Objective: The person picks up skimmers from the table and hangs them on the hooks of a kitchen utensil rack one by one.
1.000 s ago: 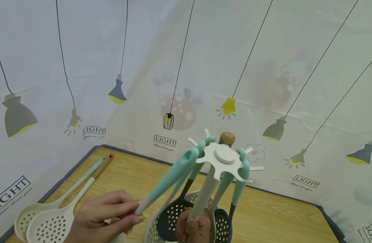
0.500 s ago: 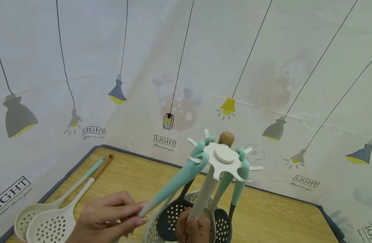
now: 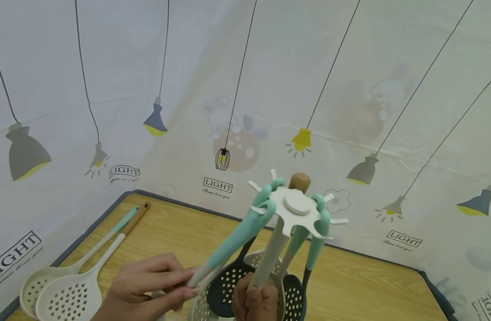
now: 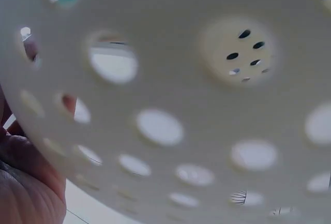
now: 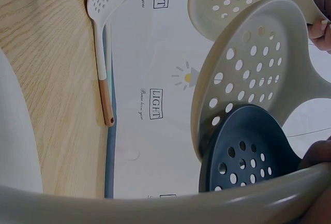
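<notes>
My left hand (image 3: 149, 285) pinches the pale shaft of a skimmer with a teal handle (image 3: 237, 236). The loop at that handle's end sits over a left arm of a white utensil rack (image 3: 295, 209). My right hand (image 3: 255, 296) grips the rack's upright post below the top. Other teal-handled utensils hang from the rack, among them a dark skimmer (image 3: 225, 290) and a second dark perforated utensil (image 3: 292, 296). In the left wrist view a perforated pale head (image 4: 170, 94) fills most of the picture. The right wrist view shows the held skimmer's cream head (image 5: 227, 1) tilted.
At the table's left lie a white skimmer (image 3: 70, 298) with a brown handle and a cream skimmer (image 3: 32, 285) with a teal handle, partly overlapping. The wooden table (image 3: 369, 285) has a dark raised edge. Behind stands a lamp-printed cloth backdrop (image 3: 181, 67).
The held skimmer's handle end has come right and down slightly from beside the rack onto its arm. My left hand has shifted a little right. The right hand keeps its grip.
</notes>
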Demonstrator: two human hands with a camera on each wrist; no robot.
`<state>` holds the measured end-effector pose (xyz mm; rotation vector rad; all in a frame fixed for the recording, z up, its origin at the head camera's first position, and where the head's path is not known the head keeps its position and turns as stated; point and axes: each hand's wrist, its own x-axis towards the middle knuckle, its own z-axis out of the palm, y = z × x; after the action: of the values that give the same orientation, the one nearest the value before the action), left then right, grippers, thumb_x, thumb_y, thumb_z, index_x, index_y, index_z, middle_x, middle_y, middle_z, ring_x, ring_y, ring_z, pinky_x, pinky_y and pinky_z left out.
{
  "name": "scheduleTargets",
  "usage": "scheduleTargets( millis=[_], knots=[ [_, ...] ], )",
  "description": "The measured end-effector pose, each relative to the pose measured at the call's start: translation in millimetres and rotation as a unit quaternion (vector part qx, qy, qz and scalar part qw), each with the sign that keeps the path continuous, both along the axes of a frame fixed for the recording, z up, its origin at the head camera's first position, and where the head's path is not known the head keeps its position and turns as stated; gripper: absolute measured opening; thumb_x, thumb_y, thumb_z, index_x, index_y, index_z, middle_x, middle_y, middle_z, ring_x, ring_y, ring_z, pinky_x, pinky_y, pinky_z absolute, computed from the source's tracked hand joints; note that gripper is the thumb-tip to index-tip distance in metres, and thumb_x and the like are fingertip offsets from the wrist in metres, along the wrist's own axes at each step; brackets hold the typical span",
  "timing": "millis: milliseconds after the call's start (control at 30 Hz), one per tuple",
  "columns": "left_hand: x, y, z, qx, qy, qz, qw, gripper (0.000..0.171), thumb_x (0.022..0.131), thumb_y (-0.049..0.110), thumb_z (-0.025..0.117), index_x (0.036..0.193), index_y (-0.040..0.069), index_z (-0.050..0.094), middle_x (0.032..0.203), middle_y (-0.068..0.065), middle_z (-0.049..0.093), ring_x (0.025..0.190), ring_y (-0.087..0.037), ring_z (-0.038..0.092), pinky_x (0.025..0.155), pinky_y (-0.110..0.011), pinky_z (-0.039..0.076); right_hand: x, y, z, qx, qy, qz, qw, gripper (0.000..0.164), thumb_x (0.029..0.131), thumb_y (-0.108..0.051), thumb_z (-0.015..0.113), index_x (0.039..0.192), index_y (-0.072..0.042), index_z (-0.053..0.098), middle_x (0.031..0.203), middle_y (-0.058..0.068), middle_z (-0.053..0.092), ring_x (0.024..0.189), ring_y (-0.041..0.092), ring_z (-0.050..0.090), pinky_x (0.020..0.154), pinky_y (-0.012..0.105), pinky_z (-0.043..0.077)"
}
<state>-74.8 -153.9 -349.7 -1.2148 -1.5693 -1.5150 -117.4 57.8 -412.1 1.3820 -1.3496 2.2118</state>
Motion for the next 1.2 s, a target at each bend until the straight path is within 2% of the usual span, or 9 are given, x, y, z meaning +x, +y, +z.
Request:
scheduleTargets(
  millis=[200,300,433,733,967,1200],
  knots=[
    [0.2,2,-5.3,-0.018,-0.012,0.022,0.9995,0.037,0.083,-0.012,0.075,0.119,-0.007,0.071,0.084,-0.009,0.065,0.064,-0.007,0.057,0.056,-0.01,0.048,0.0,0,0.4,-0.004,0.001,0.011,1.0,0.046,0.112,-0.019,0.03,0.077,0.01,0.035,0.049,0.014,0.027,0.033,0.019,0.023,0.025,0.025,0.024],
    [1.6,5,-7.6,-0.036,-0.032,0.033,0.9983,0.039,0.08,-0.014,0.076,0.118,-0.006,0.072,0.085,-0.008,0.067,0.065,-0.005,0.059,0.058,-0.011,0.05,0.0,0,1.1,-0.005,0.003,0.013,1.0,0.046,0.112,-0.019,0.03,0.077,0.011,0.035,0.049,0.014,0.026,0.034,0.019,0.024,0.025,0.026,0.024],
    [3.5,11,-9.2,-0.055,-0.057,0.033,0.9963,0.039,0.078,-0.016,0.076,0.115,-0.004,0.073,0.085,-0.006,0.068,0.065,-0.003,0.062,0.058,-0.012,0.053,-0.7,0,1.6,-0.002,0.011,0.011,1.0,0.045,0.112,-0.017,0.029,0.078,0.011,0.035,0.049,0.014,0.027,0.033,0.019,0.024,0.025,0.026,0.025],
    [3.6,20,-11.3,-0.065,-0.067,0.036,0.995,0.031,0.082,-0.012,0.076,0.111,-0.002,0.073,0.082,-0.005,0.065,0.064,-0.005,0.061,0.059,-0.012,0.053,-1.4,0,0.4,-0.001,0.006,0.009,1.0,0.046,0.112,-0.021,0.03,0.078,0.01,0.035,0.05,0.014,0.027,0.033,0.02,0.024,0.024,0.025,0.024],
    [-0.8,27,-15.3,-0.064,-0.02,0.049,0.9966,0.024,0.084,-0.004,0.078,0.108,-0.003,0.074,0.08,-0.004,0.064,0.063,-0.004,0.06,0.06,-0.008,0.051,-1.3,0,0.5,0.002,0.004,-0.002,1.0,0.047,0.112,-0.022,0.031,0.077,0.009,0.035,0.05,0.013,0.028,0.034,0.02,0.024,0.026,0.024,0.025],
    [-1.7,29,-17.1,-0.077,-0.019,0.053,0.9955,0.019,0.087,-0.001,0.076,0.106,0.0,0.073,0.078,-0.002,0.063,0.062,-0.003,0.059,0.061,-0.007,0.05,-1.3,0,0.6,0.003,0.006,-0.011,1.0,0.048,0.112,-0.022,0.031,0.076,0.009,0.036,0.049,0.014,0.028,0.033,0.02,0.024,0.026,0.025,0.026]
  ],
)
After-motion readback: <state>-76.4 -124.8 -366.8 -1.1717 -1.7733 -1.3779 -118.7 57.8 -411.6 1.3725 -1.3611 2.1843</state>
